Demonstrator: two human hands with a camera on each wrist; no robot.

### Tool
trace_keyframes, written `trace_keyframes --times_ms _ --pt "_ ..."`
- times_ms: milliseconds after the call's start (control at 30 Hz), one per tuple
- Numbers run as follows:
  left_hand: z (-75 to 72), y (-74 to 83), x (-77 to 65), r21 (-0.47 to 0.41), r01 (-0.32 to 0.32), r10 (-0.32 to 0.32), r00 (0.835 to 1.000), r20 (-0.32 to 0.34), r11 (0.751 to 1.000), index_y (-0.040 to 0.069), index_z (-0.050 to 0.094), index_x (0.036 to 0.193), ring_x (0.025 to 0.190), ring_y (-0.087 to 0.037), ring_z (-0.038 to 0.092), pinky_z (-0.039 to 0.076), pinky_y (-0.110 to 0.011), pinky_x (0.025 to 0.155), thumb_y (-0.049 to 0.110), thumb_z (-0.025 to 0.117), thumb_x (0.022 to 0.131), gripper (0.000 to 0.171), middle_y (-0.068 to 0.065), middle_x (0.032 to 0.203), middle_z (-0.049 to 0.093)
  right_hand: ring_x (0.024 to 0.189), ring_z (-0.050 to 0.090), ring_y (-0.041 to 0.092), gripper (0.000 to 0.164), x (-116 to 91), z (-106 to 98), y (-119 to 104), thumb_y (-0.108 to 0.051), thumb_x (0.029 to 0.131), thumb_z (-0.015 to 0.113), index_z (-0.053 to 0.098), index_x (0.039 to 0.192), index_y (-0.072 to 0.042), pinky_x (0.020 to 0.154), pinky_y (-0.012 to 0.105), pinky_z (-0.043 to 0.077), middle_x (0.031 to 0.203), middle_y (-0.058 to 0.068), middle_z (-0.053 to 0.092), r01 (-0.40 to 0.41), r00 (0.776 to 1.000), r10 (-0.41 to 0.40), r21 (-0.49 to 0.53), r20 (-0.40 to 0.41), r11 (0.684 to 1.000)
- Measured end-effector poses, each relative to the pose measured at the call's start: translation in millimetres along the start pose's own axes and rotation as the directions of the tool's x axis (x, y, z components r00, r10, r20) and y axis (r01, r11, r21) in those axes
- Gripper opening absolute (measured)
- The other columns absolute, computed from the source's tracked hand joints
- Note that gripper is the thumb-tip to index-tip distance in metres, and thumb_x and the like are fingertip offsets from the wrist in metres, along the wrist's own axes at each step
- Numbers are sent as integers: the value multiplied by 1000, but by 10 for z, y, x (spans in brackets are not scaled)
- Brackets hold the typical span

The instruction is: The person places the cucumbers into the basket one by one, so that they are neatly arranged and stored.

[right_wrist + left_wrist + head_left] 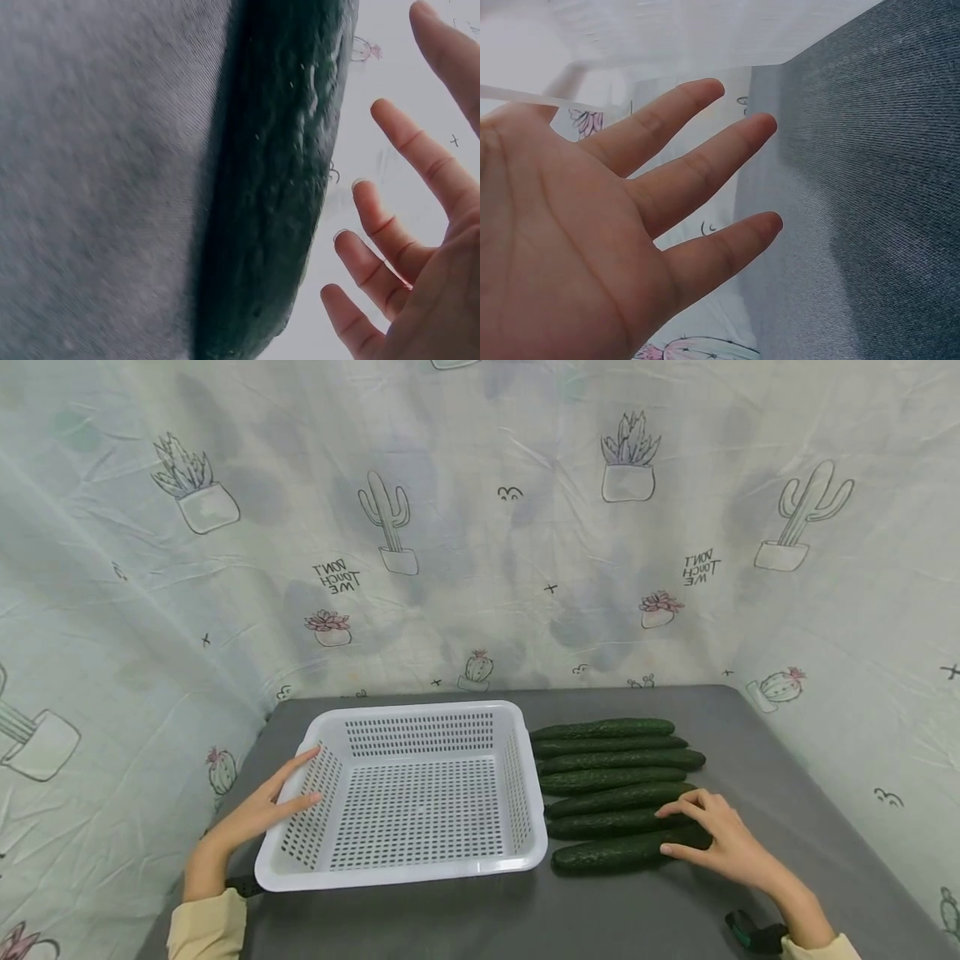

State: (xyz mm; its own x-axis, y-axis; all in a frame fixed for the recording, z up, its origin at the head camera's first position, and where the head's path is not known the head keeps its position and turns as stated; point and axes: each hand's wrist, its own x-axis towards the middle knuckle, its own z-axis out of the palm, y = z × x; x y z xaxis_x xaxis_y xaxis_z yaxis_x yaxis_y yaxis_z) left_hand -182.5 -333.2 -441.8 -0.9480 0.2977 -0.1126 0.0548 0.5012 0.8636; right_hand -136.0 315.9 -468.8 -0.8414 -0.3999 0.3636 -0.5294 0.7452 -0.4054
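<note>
At the left side of the white plastic basket [420, 810] is my left hand [258, 814], its thumb and a finger reaching over the rim. In the left wrist view, several straight, spread fingers [705, 169] extend outside the basket wall, with nothing held in them. My right hand [720, 843] hovers at the right end of the nearest cucumber [607, 853], thumb and fingers apart. The right wrist view shows those fingers [412, 142] spread beside a bumpy dark green cucumber [274, 172], a gap between them.
More cucumbers [611, 727] lie side by side behind the nearest one, their left ends close to the basket. All sit on a grey cloth-covered table [420, 918]. A cactus-print curtain [480, 560] surrounds the table's back and sides.
</note>
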Motion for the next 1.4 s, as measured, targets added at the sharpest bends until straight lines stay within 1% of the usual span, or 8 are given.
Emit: trace_keyframes --times_ms 133,233,333,500,733,1067,1233,1400 --pt "3 8 0 -9 -4 4 1000 -4 1000 32 8 149 95 -32 61 54 -38 60 22 57 92 76 -26 145 20 88 35 15 40 -19 36 -33 -27 70 80 62 105 -28 70 36 23 102 -6 45 -23 1000 23 17 19 1000" --pt "2 11 4 -13 -7 7 1000 -7 1000 32 8 149 94 -32 61 54 -39 60 22 56 93 75 -26 143 22 87 33 15 39 -28 66 -62 -31 70 80 62 104 -32 69 35 20 102 -9 43 -34 999 34 4 32 999" --pt "7 9 9 -16 -5 5 1000 -8 1000 32 7 149 92 -31 62 54 -39 59 22 56 93 75 -28 141 24 85 32 15 40 -34 97 -83 -35 69 80 61 104 -35 68 35 19 102 -9 41 -26 999 27 -22 39 999" --pt "22 9 25 -35 -18 18 1000 -1 999 29 5 149 91 -32 62 55 -39 58 21 55 93 75 -31 138 27 84 33 15 45 -54 154 -88 -39 66 81 60 105 -36 67 34 21 101 -8 42 -30 999 32 -38 37 999" --pt "29 -14 31 -49 -28 27 1000 -8 998 28 5 149 91 -32 62 55 -38 58 19 54 94 74 -32 137 28 89 37 19 53 -75 213 -81 -45 63 80 58 110 -35 67 35 18 101 -6 42 -83 995 86 -49 55 995" --pt "54 -18 12 -77 -16 16 1000 3 997 29 5 149 92 -34 62 55 -41 58 19 52 94 73 -33 137 27 90 37 19 46 -69 235 -79 -37 64 81 58 103 -36 69 37 19 99 -6 42 -100 994 103 -65 43 993" --pt "60 -22 23 -82 -7 8 1000 5 997 30 4 149 92 -33 62 55 -41 59 21 53 94 74 -33 137 28 89 36 18 44 -88 236 -83 -36 66 80 58 104 -36 72 40 20 99 -6 42 -67 997 71 -84 40 994" --pt "53 -23 18 -93 -6 7 1000 10 996 30 4 149 90 -33 63 55 -41 58 20 52 95 73 -34 136 29 91 38 19 43 -99 243 -74 -32 69 79 57 106 -35 77 47 24 101 -7 43 -42 998 47 -89 50 995"
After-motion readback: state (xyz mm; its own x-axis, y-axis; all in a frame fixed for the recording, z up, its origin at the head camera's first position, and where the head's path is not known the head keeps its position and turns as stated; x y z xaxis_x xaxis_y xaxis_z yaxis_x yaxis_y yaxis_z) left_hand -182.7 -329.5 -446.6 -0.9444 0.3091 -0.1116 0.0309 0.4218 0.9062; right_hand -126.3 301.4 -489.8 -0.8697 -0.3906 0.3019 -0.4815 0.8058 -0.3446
